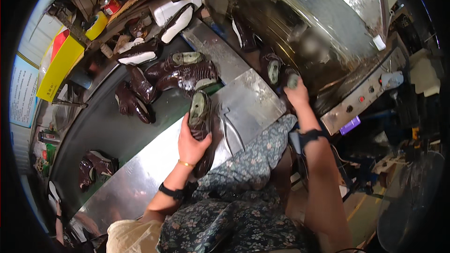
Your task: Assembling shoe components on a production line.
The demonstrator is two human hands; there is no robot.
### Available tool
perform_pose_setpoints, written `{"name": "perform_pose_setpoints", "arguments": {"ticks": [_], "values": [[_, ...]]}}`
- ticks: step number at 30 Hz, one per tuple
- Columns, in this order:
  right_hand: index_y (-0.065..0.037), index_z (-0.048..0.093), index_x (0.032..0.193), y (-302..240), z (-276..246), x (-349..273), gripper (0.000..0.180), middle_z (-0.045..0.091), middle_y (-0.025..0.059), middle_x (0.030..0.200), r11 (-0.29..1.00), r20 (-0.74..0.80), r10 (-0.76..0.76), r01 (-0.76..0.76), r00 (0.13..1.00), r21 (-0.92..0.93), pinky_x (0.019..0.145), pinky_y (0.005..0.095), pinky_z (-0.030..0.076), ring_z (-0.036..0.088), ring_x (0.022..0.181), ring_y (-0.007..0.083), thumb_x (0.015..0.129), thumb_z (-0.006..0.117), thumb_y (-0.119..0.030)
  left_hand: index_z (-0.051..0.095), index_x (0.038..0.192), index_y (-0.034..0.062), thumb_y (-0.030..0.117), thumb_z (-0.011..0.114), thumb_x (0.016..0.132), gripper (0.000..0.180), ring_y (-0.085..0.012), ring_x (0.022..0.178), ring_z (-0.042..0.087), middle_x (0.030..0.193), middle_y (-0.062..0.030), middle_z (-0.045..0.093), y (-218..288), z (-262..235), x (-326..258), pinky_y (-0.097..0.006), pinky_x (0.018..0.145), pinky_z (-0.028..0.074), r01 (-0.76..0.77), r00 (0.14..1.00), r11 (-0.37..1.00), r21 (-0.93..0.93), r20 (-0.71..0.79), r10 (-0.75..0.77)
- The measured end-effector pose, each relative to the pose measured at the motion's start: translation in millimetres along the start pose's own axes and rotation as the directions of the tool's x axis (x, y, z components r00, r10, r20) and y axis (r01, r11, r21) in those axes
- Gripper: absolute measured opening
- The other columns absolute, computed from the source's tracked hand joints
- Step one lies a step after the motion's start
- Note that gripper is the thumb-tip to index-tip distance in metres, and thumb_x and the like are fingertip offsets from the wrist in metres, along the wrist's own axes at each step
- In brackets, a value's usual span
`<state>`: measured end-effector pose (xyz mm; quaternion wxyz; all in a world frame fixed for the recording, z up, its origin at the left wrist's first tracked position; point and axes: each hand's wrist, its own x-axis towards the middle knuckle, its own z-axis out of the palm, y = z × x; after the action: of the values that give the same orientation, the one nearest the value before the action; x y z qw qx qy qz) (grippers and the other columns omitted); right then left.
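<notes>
My left hand (pixel 193 143) is closed around a glossy dark brown shoe (pixel 200 107), its pale greenish insole facing up, held over the metal ledge. On the right, my right hand (pixel 298 95) is wrapped around the end of another dark shoe (pixel 291 79), slightly blurred, at the front of a metal machine chamber. Beside that one rests a laced brown shoe (pixel 272 68), and farther back stands one with a white sole (pixel 243 33). A pair of metal pliers (pixel 230 133) lies on the steel plate, right of my left hand.
Several brown shoes (pixel 180 75) lie on the dark curved conveyor belt (pixel 164 107), with a pair (pixel 97 166) farther left. A white plastic jug (pixel 168 7), yellow tape roll (pixel 96 26) and yellow box (pixel 58 65) line the far side. At right is a control panel (pixel 363 100) with buttons. Another person's hand (pixel 57 206) shows at lower left.
</notes>
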<state>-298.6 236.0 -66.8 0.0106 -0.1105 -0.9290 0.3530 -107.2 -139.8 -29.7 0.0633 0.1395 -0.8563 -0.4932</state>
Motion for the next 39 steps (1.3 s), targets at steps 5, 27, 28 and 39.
{"name": "perform_pose_setpoints", "arguments": {"ticks": [5,27,28,39], "values": [[-0.005,0.04,0.143,0.1,74.3,79.1,0.077,0.038,0.0292,0.144,0.921,-0.231,-0.112,0.189,0.966,0.341,0.109,0.0419,0.034,0.036,0.135,0.0417,0.082,0.071,-0.04,0.036,0.141,0.0035,0.018,0.079,0.067,0.086,-0.0301,0.103,0.064,0.115,-0.0196,0.063,-6.6,3.3,7.0,-0.037,0.089,0.05,-0.058,0.998,0.994,-0.093,0.009,0.059],[-0.015,0.06,0.125,-43.8,-246.6,-363.1,0.067,0.043,0.0187,0.144,0.846,-0.508,-0.425,0.13,0.749,-0.516,0.103,0.0536,0.036,0.047,0.118,0.0441,0.059,0.071,-0.006,0.046,0.136,0.0006,0.01,0.064,0.091,0.049,-0.0194,0.124,0.052,0.133,-0.0092,0.056,117.3,56.4,-96.5,-0.032,0.106,0.038,0.264,0.516,0.771,-0.58,0.76,0.395],[-0.015,0.061,0.124,-49.9,-231.7,-371.1,0.066,0.043,0.0182,0.144,0.844,-0.483,-0.441,0.166,0.756,-0.51,0.103,0.0546,0.036,0.046,0.119,0.0449,0.059,0.071,-0.006,0.04,0.142,0.0005,0.011,0.065,0.091,0.058,-0.0205,0.131,0.044,0.14,-0.0106,0.048,130.7,64.1,-93.4,-0.035,0.11,0.034,0.209,0.536,0.744,-0.635,0.711,0.456],[-0.002,0.053,0.132,18.9,-24.7,-323.5,0.061,0.066,0.0078,0.101,0.594,0.242,0.251,-0.347,0.937,0.726,0.074,0.0304,0.049,0.058,0.084,0.0088,0.101,0.037,-0.052,0.045,0.135,0.0048,0.01,0.072,0.082,0.059,-0.0154,0.094,0.061,0.107,-0.0062,0.064,62.3,90.9,-69.0,-0.03,0.085,0.05,0.356,0.719,0.738,-0.574,0.673,0.176]]}}
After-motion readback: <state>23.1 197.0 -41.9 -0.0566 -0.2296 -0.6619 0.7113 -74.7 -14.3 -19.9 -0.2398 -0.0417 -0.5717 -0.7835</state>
